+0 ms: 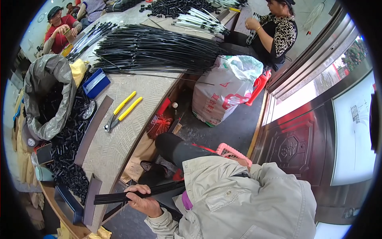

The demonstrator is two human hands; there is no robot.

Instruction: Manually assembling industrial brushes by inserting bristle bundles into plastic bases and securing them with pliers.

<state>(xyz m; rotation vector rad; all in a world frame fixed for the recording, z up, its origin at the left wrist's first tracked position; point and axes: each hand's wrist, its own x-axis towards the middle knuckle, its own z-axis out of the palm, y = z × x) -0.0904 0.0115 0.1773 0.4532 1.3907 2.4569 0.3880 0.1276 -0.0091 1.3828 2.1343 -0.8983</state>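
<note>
A flat bundle of thin black rods reaches from the table's near edge back toward my jacket front. My left hand is closed round its middle, thumb on the near side and fingertips over the far side. The jacket hides the bundle's inner end. Of my right hand only a small patch of skin seems to show past the jacket, beside a pink plastic basket; its fingers cannot be made out. Yellow-handled cutting pliers lie on the table, handles apart.
A long pile of black rods covers the table's far part, with white rods behind. Small black parts heap beside a grey sack. A blue box stands nearby. A white bag stands on the floor. Other people work across the table.
</note>
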